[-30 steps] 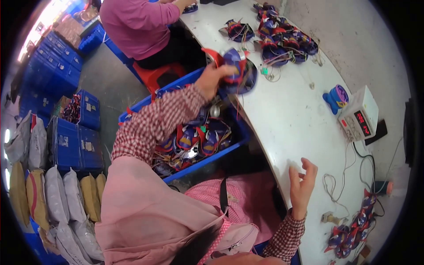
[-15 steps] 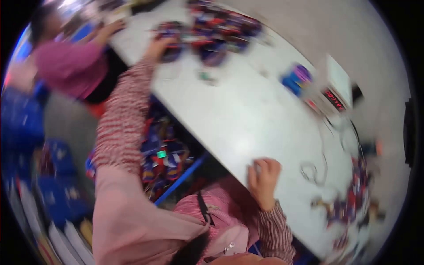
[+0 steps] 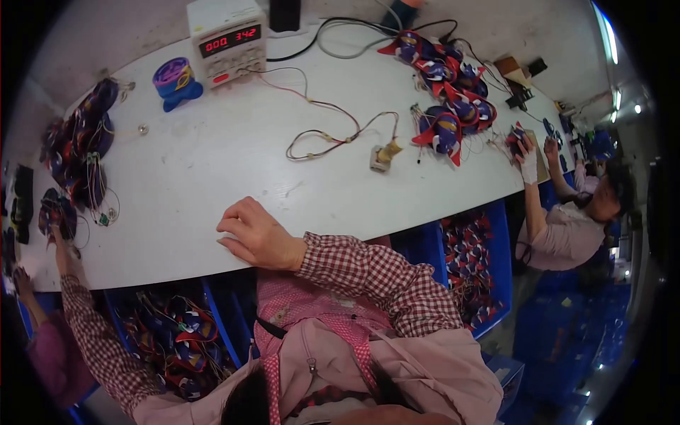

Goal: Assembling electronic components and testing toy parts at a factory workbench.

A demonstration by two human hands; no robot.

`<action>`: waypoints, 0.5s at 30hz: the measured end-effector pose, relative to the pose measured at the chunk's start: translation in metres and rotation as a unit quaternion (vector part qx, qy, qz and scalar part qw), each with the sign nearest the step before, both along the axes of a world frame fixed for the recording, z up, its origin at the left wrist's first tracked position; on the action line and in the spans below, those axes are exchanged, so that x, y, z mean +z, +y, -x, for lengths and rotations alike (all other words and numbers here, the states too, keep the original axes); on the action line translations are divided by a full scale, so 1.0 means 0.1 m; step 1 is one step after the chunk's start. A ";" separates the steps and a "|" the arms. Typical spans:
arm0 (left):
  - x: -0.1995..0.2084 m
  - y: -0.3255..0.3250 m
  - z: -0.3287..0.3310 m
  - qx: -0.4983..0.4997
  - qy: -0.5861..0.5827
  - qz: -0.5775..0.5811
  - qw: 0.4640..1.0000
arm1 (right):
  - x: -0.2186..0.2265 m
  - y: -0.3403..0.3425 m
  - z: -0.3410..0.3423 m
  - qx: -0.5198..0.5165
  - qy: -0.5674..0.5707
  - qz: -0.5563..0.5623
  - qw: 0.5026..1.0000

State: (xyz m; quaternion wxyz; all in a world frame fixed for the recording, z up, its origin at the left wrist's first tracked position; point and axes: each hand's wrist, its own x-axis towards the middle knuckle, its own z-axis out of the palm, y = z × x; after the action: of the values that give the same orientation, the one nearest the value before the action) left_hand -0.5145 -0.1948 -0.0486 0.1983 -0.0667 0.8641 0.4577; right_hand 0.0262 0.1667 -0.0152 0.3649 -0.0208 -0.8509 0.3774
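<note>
At the far left of the white table, my left hand (image 3: pixel 54 236) has its fingers around a blue-and-red toy part (image 3: pixel 58 211) with thin wires. Part of that hand is hard to make out at this distance. Just beyond it lies a heap of similar dark blue and red toy parts (image 3: pixel 95 124), some trailing wires and a small green board (image 3: pixel 105 219). My right hand (image 3: pixel 258 235) rests on the table (image 3: pixel 191 170) by its near edge, holding nothing, its fingers loosely bent and apart.
A white power supply (image 3: pixel 228 46) with lit red digits stands at the back, beside a blue holder with a purple ring (image 3: pixel 175 81). Its leads run to a small tan block (image 3: pixel 383 157). More toy parts (image 3: pixel 453 92) lie right; blue bins (image 3: pixel 499 262) sit below; co-workers flank the table.
The view has swung round and become sharper, bringing the table's right side into sight. My left hand stays at a toy part; my right hand stays near the edge, its fingers looser.
</note>
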 end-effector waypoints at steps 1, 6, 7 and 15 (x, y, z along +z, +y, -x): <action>-0.11 -0.14 -0.15 -0.028 0.153 -0.028 0.987 | 0.08 0.01 -0.11 0.002 0.011 0.004 1.000; 0.13 0.24 -1.36 -0.043 0.421 0.141 0.895 | 0.53 0.68 -1.23 -0.140 0.102 -0.055 0.983; 0.07 0.37 -1.61 -0.105 0.434 0.072 0.892 | 0.61 0.92 -1.49 -0.215 0.050 -0.033 0.975; 1.33 3.28 -5.08 -0.625 0.266 -0.275 0.681 | 0.43 2.79 -2.81 -0.464 -0.080 0.080 0.879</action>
State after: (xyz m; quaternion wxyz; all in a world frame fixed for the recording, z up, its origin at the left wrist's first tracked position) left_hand -0.0067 0.1337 0.0841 0.2097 0.6708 0.5567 0.4428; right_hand 0.3073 0.4456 0.0279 0.4257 -0.4722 -0.7372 0.2288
